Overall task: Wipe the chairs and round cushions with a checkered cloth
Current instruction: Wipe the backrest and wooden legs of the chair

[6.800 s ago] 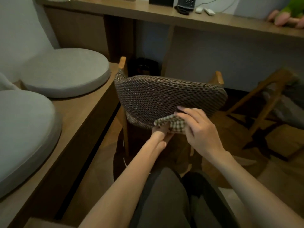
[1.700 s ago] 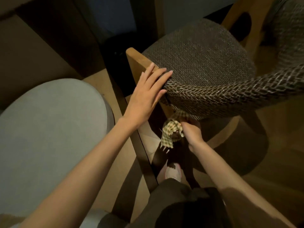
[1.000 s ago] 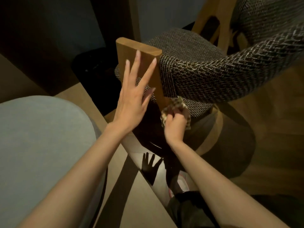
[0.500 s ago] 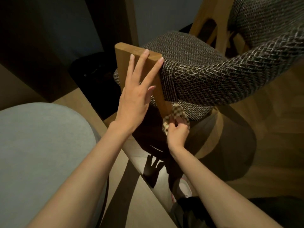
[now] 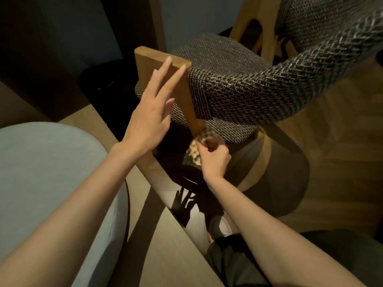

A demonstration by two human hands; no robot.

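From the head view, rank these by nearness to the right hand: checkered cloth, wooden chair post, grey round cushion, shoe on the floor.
1. checkered cloth: gripped in the right hand.
2. wooden chair post: just above, cloth meets its lower part.
3. shoe: below, on the floor.
4. grey round cushion: far left, on the bench.

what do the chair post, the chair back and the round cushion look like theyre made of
Chair post: looks like smooth, light-brown finished wood, with a flat squared top. Chair back: coarse woven fabric, dark with pale threads in a visible weave. Round cushion: plain grey cloth, matte and fine-textured; its filling cannot be seen.
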